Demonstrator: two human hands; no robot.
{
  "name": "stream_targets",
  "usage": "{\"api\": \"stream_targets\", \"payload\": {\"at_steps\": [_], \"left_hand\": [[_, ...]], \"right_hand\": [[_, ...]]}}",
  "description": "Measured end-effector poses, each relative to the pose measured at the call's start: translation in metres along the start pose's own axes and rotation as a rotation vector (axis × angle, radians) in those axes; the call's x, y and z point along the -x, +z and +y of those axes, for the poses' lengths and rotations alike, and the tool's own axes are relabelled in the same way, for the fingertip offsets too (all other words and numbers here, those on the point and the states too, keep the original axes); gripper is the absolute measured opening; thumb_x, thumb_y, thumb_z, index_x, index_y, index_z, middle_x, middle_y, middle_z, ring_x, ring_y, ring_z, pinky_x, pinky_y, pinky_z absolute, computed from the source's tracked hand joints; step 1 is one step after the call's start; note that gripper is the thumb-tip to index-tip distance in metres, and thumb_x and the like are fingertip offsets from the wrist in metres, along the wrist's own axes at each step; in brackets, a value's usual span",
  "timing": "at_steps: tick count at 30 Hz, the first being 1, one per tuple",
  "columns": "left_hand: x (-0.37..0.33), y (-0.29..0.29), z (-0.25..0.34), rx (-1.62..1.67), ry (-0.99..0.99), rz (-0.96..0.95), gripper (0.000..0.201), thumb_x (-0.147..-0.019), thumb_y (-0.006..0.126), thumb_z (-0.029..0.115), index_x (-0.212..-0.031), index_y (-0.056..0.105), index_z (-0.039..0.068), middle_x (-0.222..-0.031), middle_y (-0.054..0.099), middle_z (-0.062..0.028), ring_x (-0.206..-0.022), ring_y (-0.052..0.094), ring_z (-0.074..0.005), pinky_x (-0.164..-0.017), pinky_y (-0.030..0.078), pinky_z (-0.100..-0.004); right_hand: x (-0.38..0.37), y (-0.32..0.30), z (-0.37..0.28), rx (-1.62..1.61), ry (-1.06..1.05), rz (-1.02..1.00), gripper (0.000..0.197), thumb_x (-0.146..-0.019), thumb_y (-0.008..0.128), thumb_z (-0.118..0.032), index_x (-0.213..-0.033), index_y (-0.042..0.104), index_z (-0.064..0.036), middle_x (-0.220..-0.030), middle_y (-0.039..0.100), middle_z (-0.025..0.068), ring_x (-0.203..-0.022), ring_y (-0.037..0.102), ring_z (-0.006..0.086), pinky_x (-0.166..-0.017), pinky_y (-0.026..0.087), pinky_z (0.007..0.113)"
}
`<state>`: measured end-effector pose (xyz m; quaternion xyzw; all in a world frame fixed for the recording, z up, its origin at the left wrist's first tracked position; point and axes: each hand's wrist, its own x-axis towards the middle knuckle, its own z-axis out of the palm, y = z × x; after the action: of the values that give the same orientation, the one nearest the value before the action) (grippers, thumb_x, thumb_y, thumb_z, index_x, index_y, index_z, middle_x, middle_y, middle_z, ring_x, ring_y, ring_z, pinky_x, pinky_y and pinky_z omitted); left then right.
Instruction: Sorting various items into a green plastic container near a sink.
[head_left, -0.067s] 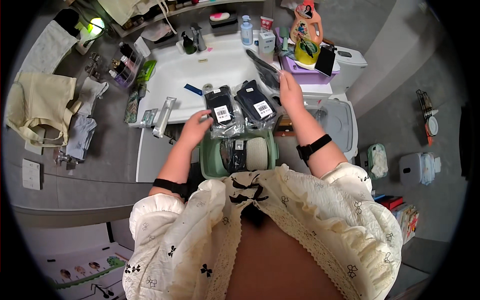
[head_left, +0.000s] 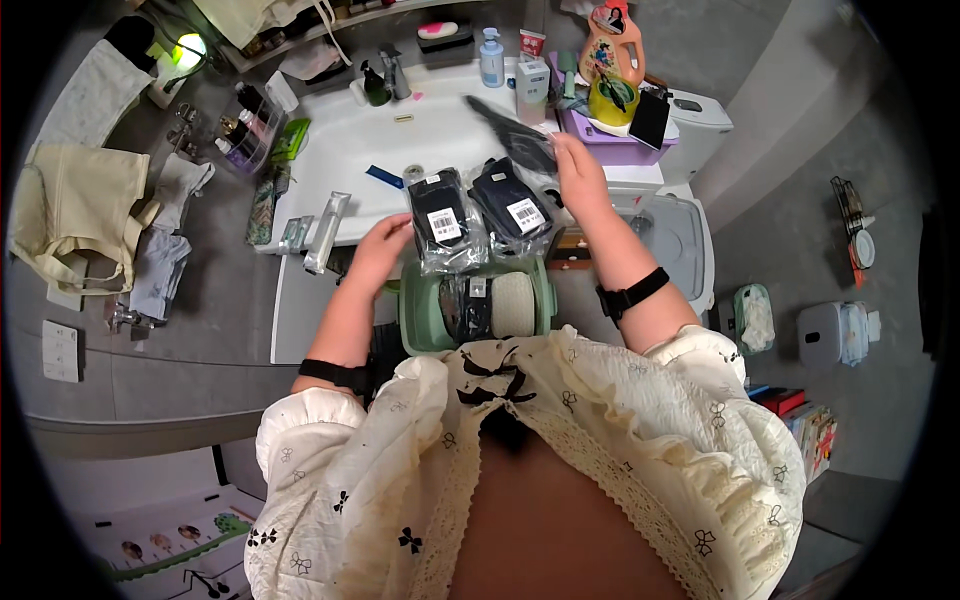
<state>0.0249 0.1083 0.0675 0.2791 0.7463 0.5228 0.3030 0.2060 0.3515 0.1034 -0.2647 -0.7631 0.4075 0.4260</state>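
Dark clear-wrapped packet, upper centre of frame, is pinched in the right hand, fingers closed on its edge; its free end now sits further left. Left hand, loosely curled, has drawn back to the edge of a labelled packet at centre, grip unclear, so only the right surely carries anything.

A white rectangular label with dark print lies on the left-hand black pack; a second white label marks the right-hand black pack. Their lettering is too small to read.
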Motion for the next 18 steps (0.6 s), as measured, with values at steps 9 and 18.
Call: {"api": "stream_targets", "payload": {"at_steps": [9, 18], "left_hand": [[0.024, -0.018, 0.061, 0.888, -0.381, -0.466, 0.058, -0.088, 0.035, 0.048, -0.123, 0.041, 0.003, -0.110, 0.054, -0.0173, -0.095, 0.056, -0.0285, -0.083, 0.046, -0.0426], [0.009, -0.070, 0.037, 0.868, -0.199, -0.402, 0.035, -0.082, 0.054, 0.007, -0.115, 0.044, 0.001, -0.101, 0.058, -0.0110, -0.087, 0.060, -0.0201, -0.077, 0.050, -0.0329]], "right_hand": [[0.011, 0.053, -0.071, -0.757, -0.135, -0.444, 0.018, -0.086, 0.040, -0.009, -0.093, 0.055, -0.0057, -0.123, 0.045, 0.0111, -0.112, 0.040, 0.0179, -0.095, 0.030, 0.030], [0.031, 0.137, -0.086, -0.265, -0.151, -0.247, 0.027, -0.081, 0.049, -0.006, -0.108, 0.052, -0.0060, -0.125, 0.041, 0.0150, -0.112, 0.043, 0.0235, -0.093, 0.033, 0.030]]}}
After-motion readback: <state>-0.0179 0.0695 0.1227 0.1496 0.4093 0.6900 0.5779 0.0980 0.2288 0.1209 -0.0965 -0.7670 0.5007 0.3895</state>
